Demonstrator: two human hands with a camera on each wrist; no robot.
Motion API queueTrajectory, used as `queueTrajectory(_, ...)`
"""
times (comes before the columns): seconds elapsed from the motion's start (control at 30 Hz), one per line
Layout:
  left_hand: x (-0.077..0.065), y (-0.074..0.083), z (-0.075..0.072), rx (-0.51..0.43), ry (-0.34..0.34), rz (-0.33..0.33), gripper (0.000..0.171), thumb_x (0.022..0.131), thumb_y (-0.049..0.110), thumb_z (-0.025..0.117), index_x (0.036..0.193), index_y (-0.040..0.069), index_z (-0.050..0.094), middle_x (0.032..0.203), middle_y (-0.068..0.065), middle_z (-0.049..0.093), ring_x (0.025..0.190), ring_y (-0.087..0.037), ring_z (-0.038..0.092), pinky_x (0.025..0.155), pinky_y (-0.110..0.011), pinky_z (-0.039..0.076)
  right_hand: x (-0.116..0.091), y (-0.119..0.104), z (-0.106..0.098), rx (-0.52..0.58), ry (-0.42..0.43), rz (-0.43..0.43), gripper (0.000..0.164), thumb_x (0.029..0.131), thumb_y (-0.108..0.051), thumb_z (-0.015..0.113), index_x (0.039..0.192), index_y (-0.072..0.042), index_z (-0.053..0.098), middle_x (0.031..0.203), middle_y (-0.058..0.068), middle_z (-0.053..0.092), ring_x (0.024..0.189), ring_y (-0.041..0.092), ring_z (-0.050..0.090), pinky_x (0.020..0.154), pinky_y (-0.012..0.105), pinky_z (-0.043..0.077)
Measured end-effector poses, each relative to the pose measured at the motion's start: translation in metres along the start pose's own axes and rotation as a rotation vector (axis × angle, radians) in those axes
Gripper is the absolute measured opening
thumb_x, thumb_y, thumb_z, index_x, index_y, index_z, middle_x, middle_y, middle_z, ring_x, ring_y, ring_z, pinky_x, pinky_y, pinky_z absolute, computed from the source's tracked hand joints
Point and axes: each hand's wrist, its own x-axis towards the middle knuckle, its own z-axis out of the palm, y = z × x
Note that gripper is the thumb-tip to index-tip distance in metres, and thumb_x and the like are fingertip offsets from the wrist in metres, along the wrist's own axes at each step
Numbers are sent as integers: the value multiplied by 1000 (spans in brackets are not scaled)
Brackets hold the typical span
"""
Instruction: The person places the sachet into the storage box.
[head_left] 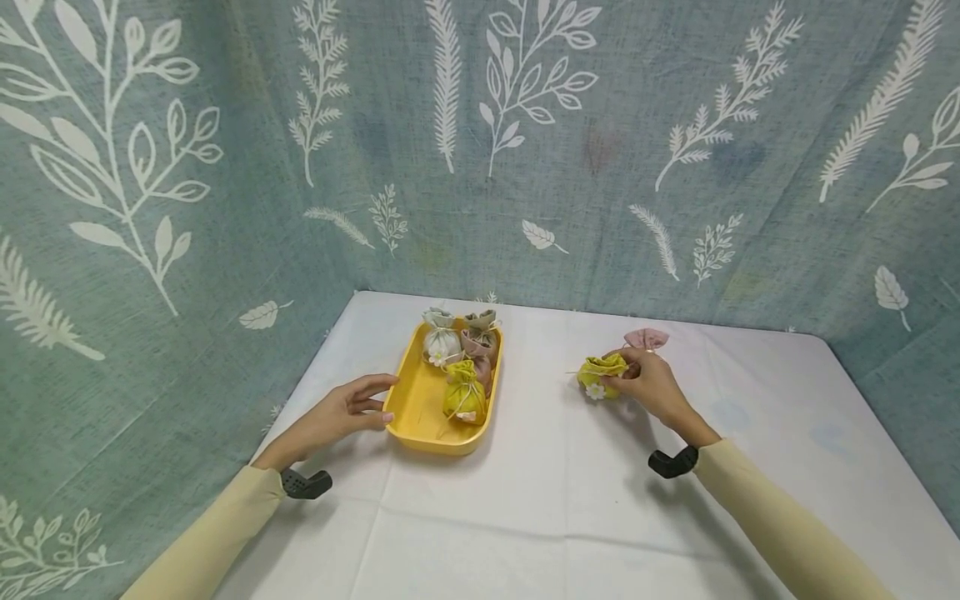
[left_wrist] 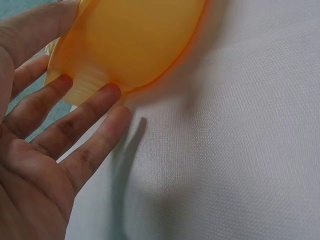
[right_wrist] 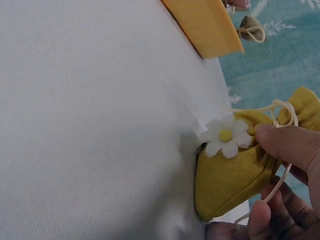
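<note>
My right hand (head_left: 658,390) pinches a yellow drawstring pouch (right_wrist: 227,182) by its gathered neck, thumb on the near side. A white fabric daisy (right_wrist: 225,136) decorates the pouch, and a cream cord loops past the thumb. Just behind that hand, a pink pouch (head_left: 647,337) is partly hidden. On the other side, my left hand (head_left: 339,418) has its fingers spread and relaxed at the edge of a yellow tray (head_left: 431,444). In the left wrist view, the fingertips (left_wrist: 111,92) lie against the tray's end wall.
Inside the tray sit a white pouch (head_left: 442,343), another yellow pouch (head_left: 463,396), a brown pouch (head_left: 482,321) and a mauve pouch (head_left: 477,343), grouped along its back and right side. A white cloth (head_left: 517,500) covers the table. Leaf-patterned green curtains (head_left: 465,225) stand behind and at the left.
</note>
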Motion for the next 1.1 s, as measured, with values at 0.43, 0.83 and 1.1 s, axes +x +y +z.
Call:
queueTrajectory(0.43,2,1,1,-6,-9,-5,69,92,34,80,153,23,48,156,-6,47,129,-33,57,101,-45,53,-4,1,10,-42,129,-120,42,84,-22,88,67,-12,51,92,7,61,75,21,47,67,33,36)
queueTrajectory(0.83,1,4,1,1,-8,-1,72,92,35,80,154,20,47,157,-6,46,130,-33,57,102,-46,53,-8,-5,8,4,147,-147,37,89,-28,84,73,-13,54,70,3,44,65,20,41,59,31,32)
queueTrajectory(1.1,0,1,-1,-4,-8,-3,73,92,37,80,154,21,46,157,-6,46,132,-34,54,102,-46,53,-10,-9,6,84,136,-91,34,93,-36,79,82,-11,58,75,6,56,66,22,50,58,30,40)
